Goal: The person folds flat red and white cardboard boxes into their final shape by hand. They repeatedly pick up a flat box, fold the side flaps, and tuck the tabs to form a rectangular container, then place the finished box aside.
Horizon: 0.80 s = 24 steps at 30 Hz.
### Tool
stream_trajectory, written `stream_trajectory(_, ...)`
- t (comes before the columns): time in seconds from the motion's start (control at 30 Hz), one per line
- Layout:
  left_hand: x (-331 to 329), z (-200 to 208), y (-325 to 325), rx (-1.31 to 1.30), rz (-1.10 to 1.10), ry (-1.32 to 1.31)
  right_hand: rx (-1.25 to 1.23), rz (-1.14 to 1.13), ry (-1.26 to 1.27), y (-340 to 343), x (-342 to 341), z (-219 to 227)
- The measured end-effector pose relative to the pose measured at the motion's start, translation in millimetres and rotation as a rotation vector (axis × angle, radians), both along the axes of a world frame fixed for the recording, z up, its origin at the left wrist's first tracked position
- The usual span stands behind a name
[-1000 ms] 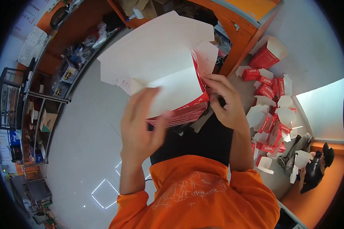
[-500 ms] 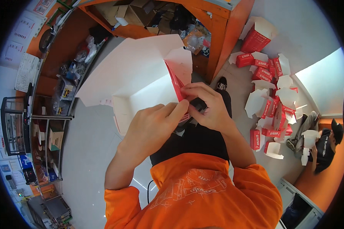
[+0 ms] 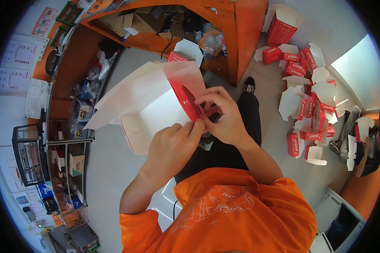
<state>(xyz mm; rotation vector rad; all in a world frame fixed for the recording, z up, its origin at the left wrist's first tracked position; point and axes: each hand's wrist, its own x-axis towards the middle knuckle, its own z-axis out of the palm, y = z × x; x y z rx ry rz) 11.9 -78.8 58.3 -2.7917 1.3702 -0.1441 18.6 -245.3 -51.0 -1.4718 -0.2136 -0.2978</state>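
Observation:
In front of me is a partly folded paperboard food box [image 3: 158,111], white inside and red outside, with its large lid flap spread toward the far left. My left hand [image 3: 173,145] is closed on the near end of its red side wall, fingertips pinched together. Against the outer face of that same wall, my right hand [image 3: 223,116] grips the red board between thumb and fingers. The two hands nearly meet at the wall's near corner. The red side panel bows outward, and what the fingertips press is partly hidden.
Finished-looking red and white boxes [image 3: 310,105] lie heaped on the floor at right, below a larger upright one [image 3: 281,31]. Another box [image 3: 185,52] sits beyond mine by an orange bench [image 3: 236,42]. Shelving [image 3: 67,141] lines the left. Someone [image 3: 367,147] sits far right, holding a box.
The box has tipped, and its red side panel now shows more and bows outward. My right fingers have lifted and spread slightly. The view has shifted, revealing another box beyond mine.

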Motion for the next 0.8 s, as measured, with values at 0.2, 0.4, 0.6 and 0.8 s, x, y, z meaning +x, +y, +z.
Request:
stream_trajectory(0.2,1,23,15,-0.137,0.123,0.52,0.028,0.167,0.054,-7,-5,-6)
stream_trajectory(0.4,59,25,3,0.026,-0.169,-0.283,-0.173,0.18,0.056,-15,7,10)
stream_trajectory(0.6,69,14,21,0.0,-0.253,-0.217,-0.626,-0.09,-0.199,-4,17,24)
stream_trajectory(0.8,63,13,18,-0.019,-0.278,-0.149,-0.566,-0.284,-0.19,13,23,22)
